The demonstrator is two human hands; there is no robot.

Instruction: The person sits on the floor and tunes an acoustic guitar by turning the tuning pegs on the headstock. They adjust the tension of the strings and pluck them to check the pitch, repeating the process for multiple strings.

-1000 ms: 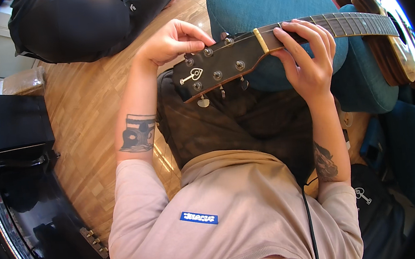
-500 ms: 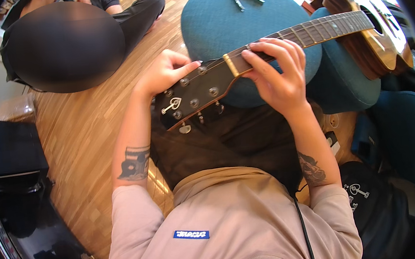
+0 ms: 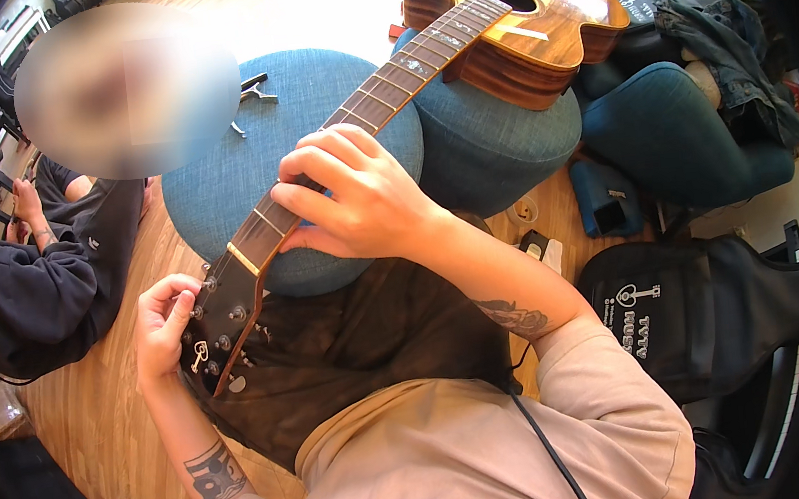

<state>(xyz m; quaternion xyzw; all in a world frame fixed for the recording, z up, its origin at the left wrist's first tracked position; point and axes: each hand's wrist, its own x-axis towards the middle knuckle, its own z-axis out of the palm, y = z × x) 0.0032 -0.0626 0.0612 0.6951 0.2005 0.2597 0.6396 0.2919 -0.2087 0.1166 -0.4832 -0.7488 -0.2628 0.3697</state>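
An acoustic guitar (image 3: 580, 28) rests its wooden body on a blue ottoman, and its neck slants down toward me at the left. My right hand (image 3: 356, 196) is closed around the neck near the nut, fingers over the fretboard and thumb at the near edge. At the black headstock (image 3: 225, 316), my left hand (image 3: 163, 330) pinches a tuning peg at the outer edge, which the fingers mostly hide. Near-side tuning pegs (image 3: 236, 383) show along the other edge. A metal capo (image 3: 256, 92) lies on the round blue ottoman (image 3: 335, 78) beneath the neck.
A person (image 3: 36, 275) in dark clothes sits on the wooden floor at left. Right of me are a blue chair (image 3: 695, 125) with jackets, a blue case (image 3: 606, 199) and a black gig bag (image 3: 685, 318). A black cable (image 3: 553, 446) runs down my shirt.
The view has turned right, bringing the guitar's whole body into sight. My left thumb and finger have come together at the headstock. My right hand sits slightly farther from the nut.
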